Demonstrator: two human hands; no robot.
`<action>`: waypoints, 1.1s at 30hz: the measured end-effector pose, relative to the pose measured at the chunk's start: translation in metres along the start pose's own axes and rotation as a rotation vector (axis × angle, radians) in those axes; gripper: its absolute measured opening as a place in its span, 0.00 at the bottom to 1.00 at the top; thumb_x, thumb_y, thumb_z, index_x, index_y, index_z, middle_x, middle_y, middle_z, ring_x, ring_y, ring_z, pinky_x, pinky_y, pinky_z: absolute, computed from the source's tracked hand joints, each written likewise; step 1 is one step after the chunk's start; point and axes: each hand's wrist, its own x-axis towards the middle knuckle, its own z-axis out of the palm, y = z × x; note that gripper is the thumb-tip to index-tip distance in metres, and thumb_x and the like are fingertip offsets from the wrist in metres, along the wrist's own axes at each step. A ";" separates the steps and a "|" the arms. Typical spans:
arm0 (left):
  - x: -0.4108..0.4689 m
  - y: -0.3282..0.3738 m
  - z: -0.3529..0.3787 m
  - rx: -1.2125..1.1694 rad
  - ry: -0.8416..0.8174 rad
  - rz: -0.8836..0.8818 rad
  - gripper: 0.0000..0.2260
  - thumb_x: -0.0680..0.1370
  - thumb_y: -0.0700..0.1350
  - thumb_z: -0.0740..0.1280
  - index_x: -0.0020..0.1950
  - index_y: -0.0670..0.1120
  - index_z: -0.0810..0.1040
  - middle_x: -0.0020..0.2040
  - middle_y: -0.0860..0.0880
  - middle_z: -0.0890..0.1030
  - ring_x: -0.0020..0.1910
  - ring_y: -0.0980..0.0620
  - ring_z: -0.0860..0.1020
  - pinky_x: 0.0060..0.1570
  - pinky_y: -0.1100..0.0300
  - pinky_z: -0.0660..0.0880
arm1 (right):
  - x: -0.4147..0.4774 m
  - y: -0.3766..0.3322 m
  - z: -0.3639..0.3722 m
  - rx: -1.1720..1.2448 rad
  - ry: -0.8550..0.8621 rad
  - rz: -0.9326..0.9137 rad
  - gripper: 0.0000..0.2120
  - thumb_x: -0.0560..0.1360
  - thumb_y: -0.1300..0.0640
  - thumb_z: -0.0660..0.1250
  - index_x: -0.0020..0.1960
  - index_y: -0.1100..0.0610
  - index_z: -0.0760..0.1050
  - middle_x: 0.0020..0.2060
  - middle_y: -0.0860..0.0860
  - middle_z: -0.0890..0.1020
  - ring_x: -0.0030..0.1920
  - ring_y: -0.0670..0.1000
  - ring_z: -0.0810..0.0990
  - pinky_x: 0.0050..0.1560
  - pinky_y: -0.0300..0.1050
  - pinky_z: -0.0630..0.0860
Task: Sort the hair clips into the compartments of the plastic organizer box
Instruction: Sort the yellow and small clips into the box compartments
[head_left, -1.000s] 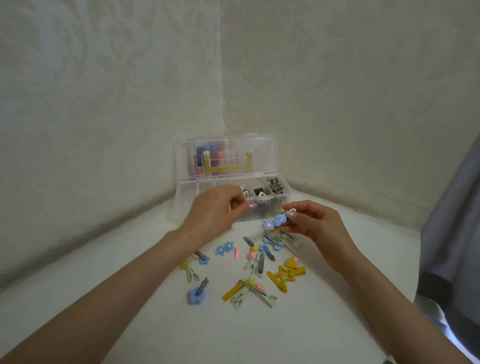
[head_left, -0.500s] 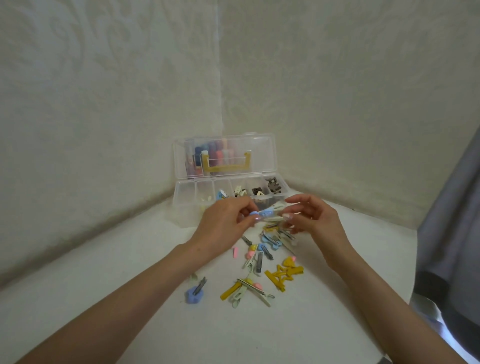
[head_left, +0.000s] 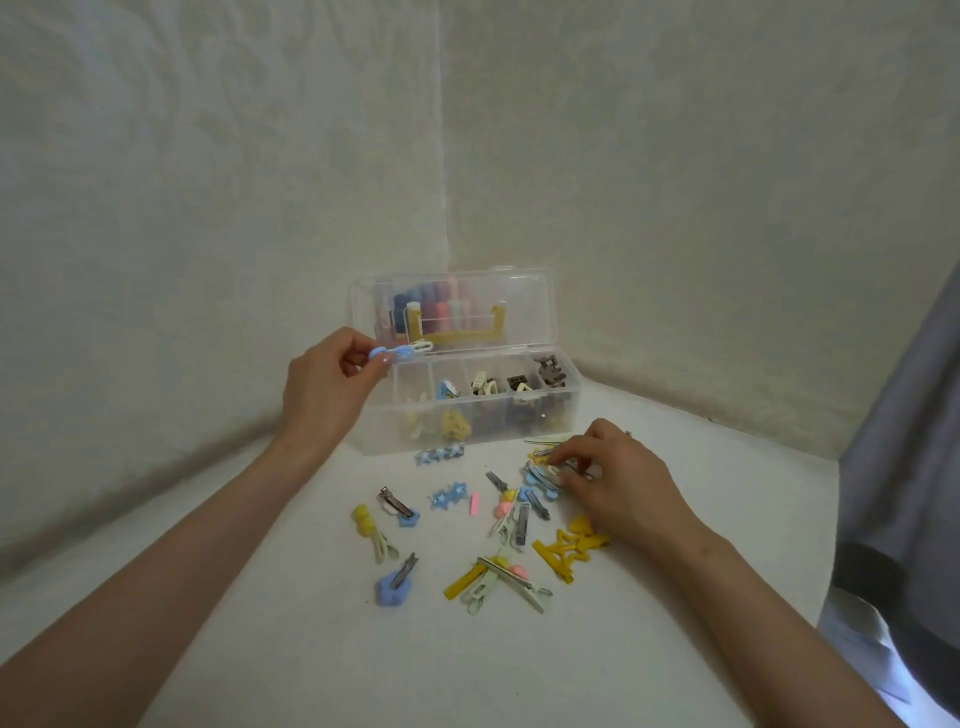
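Note:
A clear plastic organizer box (head_left: 566, 415) stands open at the back, its compartments holding yellow, blue, cream and brown clips. My left hand (head_left: 324, 389) pinches a blue hair clip (head_left: 400, 353) just above the box's left end. My right hand (head_left: 618, 478) rests low on the table with its fingertips on a blue clip (head_left: 540, 475) in the loose pile. Several more clips lie scattered in front: a yellow star clip (head_left: 566, 553), a blue flower clip (head_left: 395, 587), blue star clips (head_left: 449, 493).
The box's raised lid (head_left: 524, 296) shows coloured thread spools and a yellow handle behind it. Pale walls meet in a corner right behind the box. Grey and white fabric (head_left: 904, 519) hangs at the right edge. The table is white.
The blue clip passed from my right hand to my left, which lifted it left and up to the box. My right hand dropped down onto the pile.

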 end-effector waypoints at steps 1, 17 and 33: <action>0.002 -0.003 -0.001 0.024 0.011 -0.014 0.03 0.74 0.47 0.69 0.42 0.48 0.78 0.38 0.48 0.82 0.40 0.47 0.79 0.45 0.52 0.75 | 0.000 0.000 0.000 0.009 -0.001 -0.004 0.05 0.75 0.51 0.65 0.49 0.43 0.77 0.44 0.44 0.72 0.45 0.45 0.71 0.41 0.37 0.65; 0.000 0.008 0.021 0.440 -0.012 0.016 0.09 0.75 0.51 0.67 0.41 0.46 0.76 0.37 0.51 0.78 0.38 0.52 0.72 0.35 0.58 0.63 | -0.003 -0.006 -0.011 0.709 0.084 0.122 0.06 0.73 0.61 0.69 0.38 0.55 0.77 0.35 0.57 0.79 0.31 0.45 0.73 0.28 0.36 0.71; -0.045 0.049 0.041 0.234 -0.402 0.368 0.10 0.74 0.57 0.64 0.43 0.52 0.77 0.36 0.60 0.75 0.38 0.63 0.70 0.37 0.66 0.65 | -0.002 -0.007 -0.021 1.210 0.082 0.156 0.01 0.73 0.66 0.66 0.44 0.65 0.75 0.36 0.61 0.83 0.39 0.58 0.84 0.44 0.44 0.81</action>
